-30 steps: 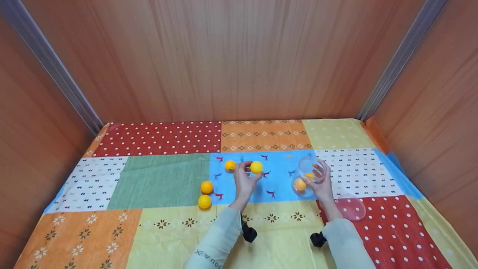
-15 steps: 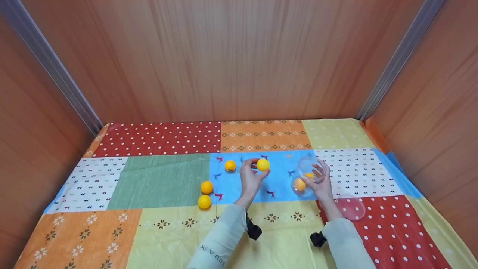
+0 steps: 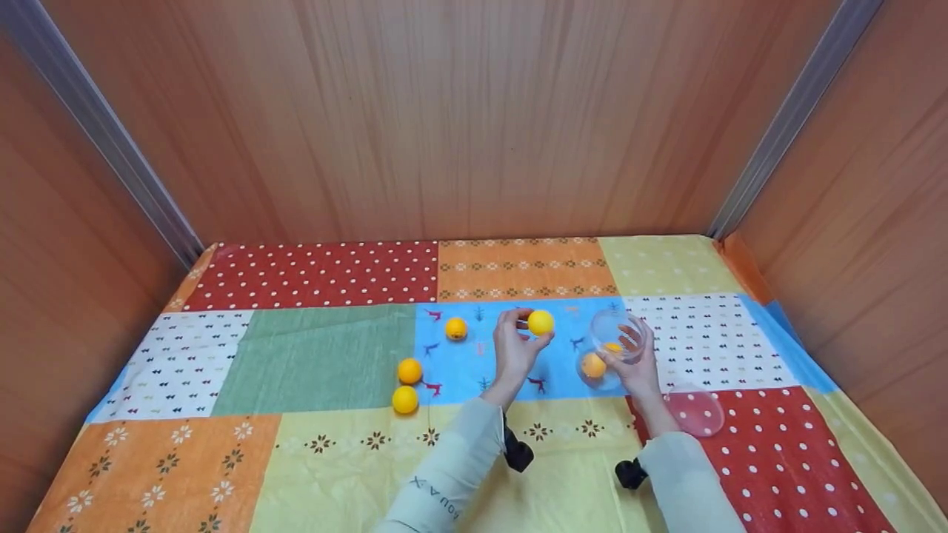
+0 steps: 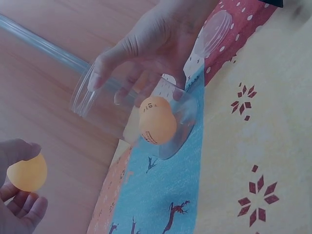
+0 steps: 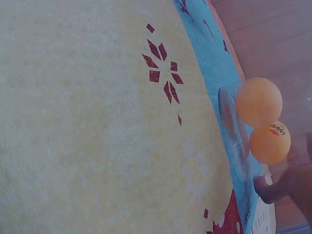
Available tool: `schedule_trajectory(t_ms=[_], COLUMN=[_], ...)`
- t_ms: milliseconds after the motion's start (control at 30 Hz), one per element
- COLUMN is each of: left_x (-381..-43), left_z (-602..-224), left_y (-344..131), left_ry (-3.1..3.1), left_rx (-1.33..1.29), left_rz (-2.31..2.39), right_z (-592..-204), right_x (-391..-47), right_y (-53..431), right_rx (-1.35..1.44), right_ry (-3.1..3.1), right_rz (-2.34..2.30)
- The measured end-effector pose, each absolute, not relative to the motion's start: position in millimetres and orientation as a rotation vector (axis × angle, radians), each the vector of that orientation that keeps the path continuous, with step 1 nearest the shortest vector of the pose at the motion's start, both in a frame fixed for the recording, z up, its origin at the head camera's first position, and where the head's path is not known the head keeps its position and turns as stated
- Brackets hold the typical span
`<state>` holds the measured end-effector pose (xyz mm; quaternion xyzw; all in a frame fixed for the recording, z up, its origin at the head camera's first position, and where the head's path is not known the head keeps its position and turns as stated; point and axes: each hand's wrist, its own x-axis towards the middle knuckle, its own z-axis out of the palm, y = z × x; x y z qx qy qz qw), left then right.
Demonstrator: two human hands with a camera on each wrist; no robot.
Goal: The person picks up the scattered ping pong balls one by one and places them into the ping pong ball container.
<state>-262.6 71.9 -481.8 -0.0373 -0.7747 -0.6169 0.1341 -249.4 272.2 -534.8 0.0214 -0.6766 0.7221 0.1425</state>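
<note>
Left hand (image 3: 516, 352) and its ball (image 3: 541, 323) have shifted rightward, nearer the jar (image 4: 117, 114). Six orange balls show: one clamped in the left grip, two inside the jar, three on the counter (image 3: 326, 355). One jar, clamped by the right hand (image 3: 638, 366), stands roughly upright, mouth up, long axis near vertical. One lid (image 3: 695, 411) lies beside the right wrist.

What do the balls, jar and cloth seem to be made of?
Balls: likely plastic, smooth and matte, with printed lettering on some.
Jar: clear, glossy, probably plastic, though glass is possible; balls inside show through.
Cloth: perhaps cotton or a blend, fairly matte, with slight creases; the weave is unclear.
</note>
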Motion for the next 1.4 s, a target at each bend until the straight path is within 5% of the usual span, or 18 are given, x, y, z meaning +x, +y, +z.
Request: schedule_trajectory(t_ms=[1400], left_x=[-264.8], left_z=[-454.9], left_y=[141.3], left_ry=[-2.413], left_rx=[-0.373], left_rz=[-1.643], right_z=[-529.7], right_x=[-248.6], right_y=[271.0], right_rx=[-0.057], right_ry=[-2.081], right_rz=[1.987])
